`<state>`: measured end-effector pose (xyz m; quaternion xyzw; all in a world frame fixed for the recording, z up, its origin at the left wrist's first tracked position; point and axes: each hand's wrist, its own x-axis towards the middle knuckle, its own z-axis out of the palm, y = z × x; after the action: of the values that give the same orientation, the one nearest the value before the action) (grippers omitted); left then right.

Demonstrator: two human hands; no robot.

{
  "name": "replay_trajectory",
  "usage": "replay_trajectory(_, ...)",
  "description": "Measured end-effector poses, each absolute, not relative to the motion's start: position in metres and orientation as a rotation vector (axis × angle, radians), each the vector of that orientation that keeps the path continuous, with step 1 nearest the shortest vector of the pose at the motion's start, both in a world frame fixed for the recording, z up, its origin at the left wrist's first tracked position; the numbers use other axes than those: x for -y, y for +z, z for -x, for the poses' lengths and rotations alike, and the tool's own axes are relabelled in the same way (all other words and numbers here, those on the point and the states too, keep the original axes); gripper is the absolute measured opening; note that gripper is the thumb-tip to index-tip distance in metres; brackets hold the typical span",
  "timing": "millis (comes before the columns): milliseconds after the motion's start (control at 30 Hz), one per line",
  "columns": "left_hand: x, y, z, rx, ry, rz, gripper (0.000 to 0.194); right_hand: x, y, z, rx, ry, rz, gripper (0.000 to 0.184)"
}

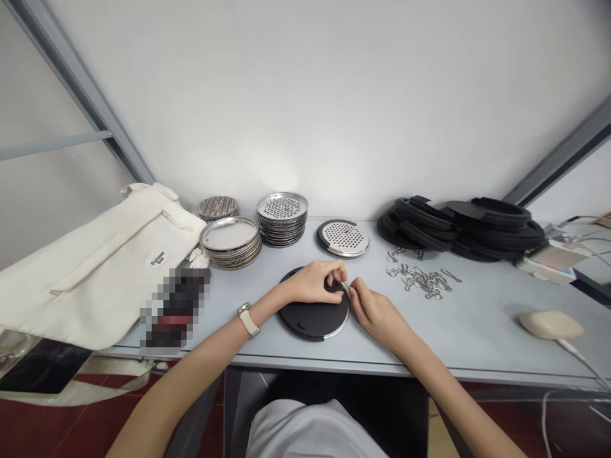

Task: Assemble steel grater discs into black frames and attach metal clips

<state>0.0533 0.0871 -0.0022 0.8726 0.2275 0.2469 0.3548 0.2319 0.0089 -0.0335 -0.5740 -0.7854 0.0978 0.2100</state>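
Observation:
A round black plastic disc (310,318) with a bright metal rim showing at its lower right lies flat on the desk in front of me. My left hand (317,282) rests over its upper part, thumb and fingers closed around a small metal wire clip (344,287) at the disc's right edge. From the right, my right hand (375,312) pinches the same clip between thumb and forefinger. The fingers hide most of the clip. Several loose wire clips (424,281) lie in a heap to the right.
Behind the disc sits a perforated grater plate in a black holder (344,238). Stacked metal grater plates (282,210) and rimmed metal discs (230,238) stand back left. Black rings (420,222) are piled back right. A white bag (105,267) lies left, a cream computer mouse (551,324) right.

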Motion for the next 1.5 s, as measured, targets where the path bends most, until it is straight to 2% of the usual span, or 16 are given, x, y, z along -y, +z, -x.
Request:
replay_trajectory(500,-0.0831,-0.0002,-0.0546,-0.548,0.649,-2.325,0.022,-0.0077,-0.0282,-0.2341,2.13,0.305,1.593,0.017)
replay_trajectory(700,-0.0838,0.0025,-0.0543,-0.586,0.649,-2.36,0.01,-0.0103,-0.0314,-0.2308,2.203,0.226,1.533,0.02)
replay_trajectory(1367,-0.0864,-0.0006,-0.0553,-0.573,0.653,-2.444,0.017,-0.0083,-0.0276,-0.2321,2.217,0.217,1.554,0.022)
replay_trajectory(1500,-0.0838,-0.0002,-0.0545,-0.568,0.664,-2.511,0.011,-0.0087,-0.0291,-0.2327,2.242,0.203,1.54,0.024)
